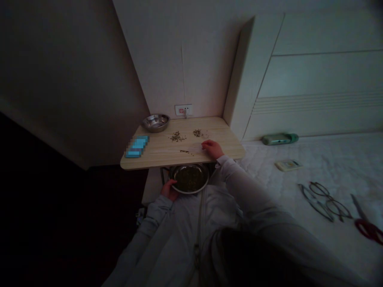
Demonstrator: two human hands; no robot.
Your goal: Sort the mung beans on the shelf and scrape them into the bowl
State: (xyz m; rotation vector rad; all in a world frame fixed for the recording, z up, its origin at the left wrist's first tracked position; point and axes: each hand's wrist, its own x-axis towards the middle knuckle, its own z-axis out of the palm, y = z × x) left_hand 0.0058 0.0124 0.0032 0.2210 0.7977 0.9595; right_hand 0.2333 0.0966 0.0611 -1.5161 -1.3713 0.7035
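My left hand (pixel 170 191) grips the left rim of a steel bowl (pixel 191 192), which sits in front of my lap just below the table's near edge. Dark, grainy stuff fills the bowl's bottom. Over the wooden table (pixel 158 153), my right hand (pixel 212 149) is closed, fingertips pinching a thin, see-through piece like a plastic sheet (pixel 195 148); its outline is faint. A short line of dark grains (pixel 185 151) lies just left of that sheet. Farther back are a larger scattered pile of grains (pixel 177 137) and a smaller pile (pixel 197 133).
A second steel bowl (pixel 156 129) stands at the table's back left, with a blurred-out blue-screened phone (pixel 137 146) before it. On the bed to the right lie a green bottle-like object (pixel 280 138), a pale remote (pixel 288 165), eyeglasses (pixel 329 199) and red-handled scissors (pixel 368 230).
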